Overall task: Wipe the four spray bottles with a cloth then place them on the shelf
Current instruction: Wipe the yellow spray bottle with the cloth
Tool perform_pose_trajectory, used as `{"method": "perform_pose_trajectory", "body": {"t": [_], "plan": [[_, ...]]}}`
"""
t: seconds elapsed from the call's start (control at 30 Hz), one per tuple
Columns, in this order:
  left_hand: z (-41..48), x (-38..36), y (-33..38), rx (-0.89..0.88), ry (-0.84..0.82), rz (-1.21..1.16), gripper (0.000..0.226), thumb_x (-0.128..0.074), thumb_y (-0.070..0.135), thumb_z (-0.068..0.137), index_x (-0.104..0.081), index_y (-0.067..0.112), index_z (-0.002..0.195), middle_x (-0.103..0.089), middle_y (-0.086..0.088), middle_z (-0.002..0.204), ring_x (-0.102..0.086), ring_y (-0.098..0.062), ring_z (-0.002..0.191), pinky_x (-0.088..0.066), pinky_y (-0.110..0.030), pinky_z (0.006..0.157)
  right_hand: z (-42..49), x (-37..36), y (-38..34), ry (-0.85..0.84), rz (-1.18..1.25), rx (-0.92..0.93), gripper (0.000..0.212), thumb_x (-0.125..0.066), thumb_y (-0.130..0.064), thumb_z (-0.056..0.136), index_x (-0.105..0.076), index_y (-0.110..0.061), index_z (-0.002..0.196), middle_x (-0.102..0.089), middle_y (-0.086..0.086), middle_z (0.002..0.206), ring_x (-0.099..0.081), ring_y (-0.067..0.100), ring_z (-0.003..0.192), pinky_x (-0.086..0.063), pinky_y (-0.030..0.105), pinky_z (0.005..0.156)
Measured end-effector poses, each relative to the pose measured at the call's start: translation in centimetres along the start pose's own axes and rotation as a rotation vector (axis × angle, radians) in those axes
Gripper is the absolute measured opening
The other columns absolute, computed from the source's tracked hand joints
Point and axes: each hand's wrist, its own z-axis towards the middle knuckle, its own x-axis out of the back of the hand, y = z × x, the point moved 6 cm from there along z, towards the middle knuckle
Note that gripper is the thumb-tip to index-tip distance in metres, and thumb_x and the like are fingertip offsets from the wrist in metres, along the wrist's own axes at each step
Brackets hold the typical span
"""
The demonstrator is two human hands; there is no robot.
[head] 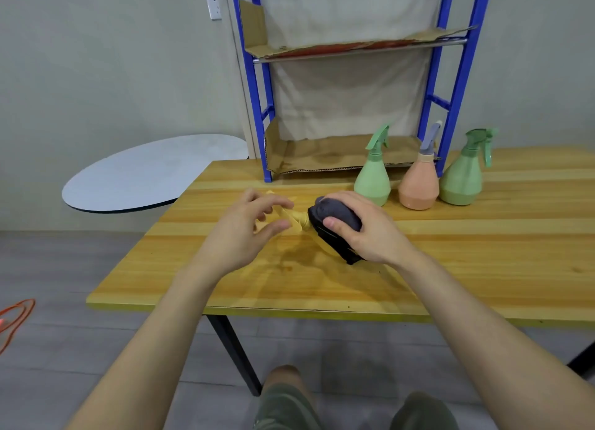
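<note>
The right hand (363, 233) presses a dark cloth (338, 223) around the fat part of a yellow spray bottle (301, 223), its fingers (333, 222) clenched on both. The bottle lies tipped over, low above the wooden table (483, 268). The left hand (244, 230) sits at the bottle's top, its fingers half curled and loose; I cannot tell if they pinch the nozzle. If the left fingers let go, the bottle might spin or slip out of the cloth and roll. Just past the right fingers stand three more bottles, a green bottle (373, 178), an orange bottle (418, 185) and another green one (462, 178); a big wipe could bump them. Behind them is the blue shelf (457, 75), lined with cardboard. Far left stands a round grey table (145, 172) by a plain wall.
</note>
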Motion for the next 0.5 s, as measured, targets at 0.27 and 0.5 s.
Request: {"method": "perform_pose_trajectory", "body": {"t": [0.27,0.5], "plan": [[0.9,-1.8,1.0,-0.376,0.253,0.483,0.043,-0.047,0.046,0.113,-0.069,0.009,0.110,-0.074,-0.006,0.108,-0.069,-0.028,0.107,-0.049,-0.043,0.105,0.1,-0.2,1.3,0.034,0.109,-0.075,0.035,-0.062,-0.039,0.107,-0.060,-0.031,0.141,-0.065,-0.012,0.133,-0.061,0.015,0.120,-0.051,0.044,0.107],[1.0,-1.4,-1.2,-0.062,0.291,0.309,0.050,-0.030,0.058,0.113,-0.067,0.024,0.117,-0.071,0.008,0.091,-0.065,-0.019,0.077,-0.051,-0.040,0.062,-1.2,-0.4,1.2,0.074,0.040,-0.076,0.035,-0.063,-0.035,0.107,-0.058,-0.035,0.142,-0.061,-0.013,0.143,-0.057,0.013,0.129,-0.048,0.046,0.112]]}}
